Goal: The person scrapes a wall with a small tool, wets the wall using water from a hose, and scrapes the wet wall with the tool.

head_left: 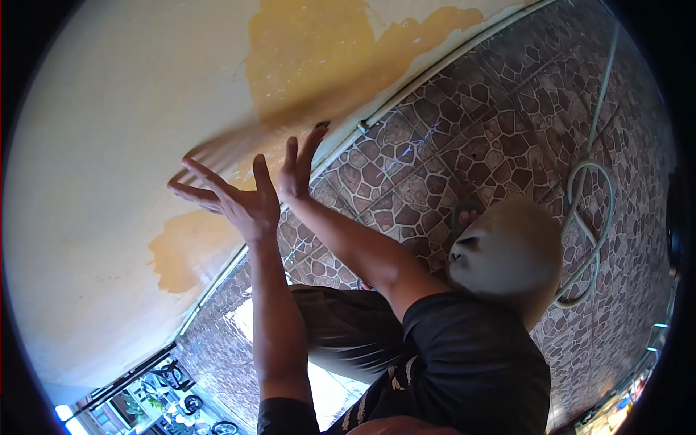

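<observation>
Close in front of the pale wall (pixel 94 181) I hold up my left hand (pixel 243 203), open and with its fingers spread, empty. Just to its right is my right hand (pixel 296 174), also open, thumb and fingers apart, with a dark spot at one fingertip. Neither hand shows anything held. Yellow-orange patches, an upper patch (pixel 308 58) and a lower patch (pixel 190 246), mark the wall around the hands. A soft shadow of the hands falls across the wall.
A thin pipe (pixel 428 76) runs along the wall's foot. Stone-patterned floor tiles (pixel 406 192) lie below, with a looped pale hose (pixel 596 239) on the right. My bent knee (pixel 511 254) juts beside my arm. Motorbikes (pixel 190 406) stand far off at lower left.
</observation>
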